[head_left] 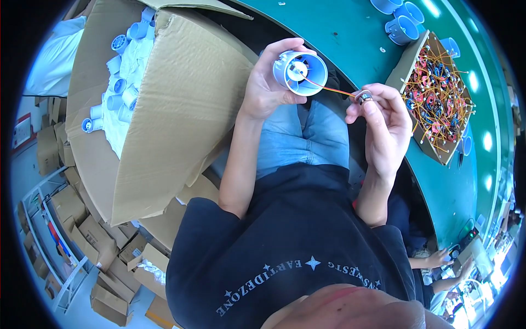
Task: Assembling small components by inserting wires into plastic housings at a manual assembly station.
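My left hand is wrapped round a light blue plastic cylinder housing, its open end facing up above my lap. Inside the housing sits a white round centre with fins about it. Red and yellow wires run from that centre across to my right hand. Between the thumb and fingers there I pinch a small circuit board with dark parts on it. Both hands are in front of the green table's edge.
A large cardboard box at left holds several blue housings on white plastic. On the green table stand a carton of wired boards and more housings. Another person's hand shows lower right; cartons lie lower left.
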Available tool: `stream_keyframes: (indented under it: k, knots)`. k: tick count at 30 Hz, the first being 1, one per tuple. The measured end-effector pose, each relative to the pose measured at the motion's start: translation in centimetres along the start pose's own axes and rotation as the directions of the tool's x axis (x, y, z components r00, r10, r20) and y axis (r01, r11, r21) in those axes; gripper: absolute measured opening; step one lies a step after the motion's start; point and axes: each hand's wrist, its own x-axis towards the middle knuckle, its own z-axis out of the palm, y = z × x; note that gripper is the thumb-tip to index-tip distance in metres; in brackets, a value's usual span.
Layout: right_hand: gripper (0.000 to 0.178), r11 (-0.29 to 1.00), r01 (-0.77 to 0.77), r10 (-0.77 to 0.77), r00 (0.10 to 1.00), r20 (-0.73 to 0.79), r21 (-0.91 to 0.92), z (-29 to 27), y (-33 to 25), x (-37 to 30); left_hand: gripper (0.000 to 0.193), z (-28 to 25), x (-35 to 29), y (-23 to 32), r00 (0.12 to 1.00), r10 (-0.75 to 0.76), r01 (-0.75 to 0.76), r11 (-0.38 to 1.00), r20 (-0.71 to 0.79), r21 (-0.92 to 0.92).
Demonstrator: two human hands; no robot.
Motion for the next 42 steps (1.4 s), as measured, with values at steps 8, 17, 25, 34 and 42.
stream_keyframes:
  k: [8,17,25,34,42]
  knots:
    - [0.02,0.989,-0.086,0.081,0.996,-0.045,-0.118,0.4,-1.0,0.0,0.098,-0.1,0.2,0.3,1.0,0.009,-0.01,0.997,-0.007,-0.074]
    - [0.021,0.989,0.008,-0.022,0.996,-0.087,-0.151,1.5,-0.9,-0.2,0.099,-0.5,0.1,0.4,0.993,-0.092,0.09,0.996,0.072,0.026]
    - [0.031,0.72,0.29,-0.273,0.954,0.127,-0.63,2.5,0.7,0.5,0.099,2.6,-1.0,-1.8,0.972,-0.232,0.172,0.818,-0.041,-0.549]
    - [0.04,0.616,0.105,-0.218,0.975,-0.041,-0.781,3.8,0.3,0.5,0.09,4.8,-0.7,-1.2,0.938,-0.335,0.24,0.811,-0.086,-0.534]
    - [0.044,0.512,0.232,-0.318,0.946,0.068,-0.827,3.5,0.0,0.9,0.074,4.9,-0.4,-0.8,0.931,-0.363,0.303,0.831,-0.044,-0.466]
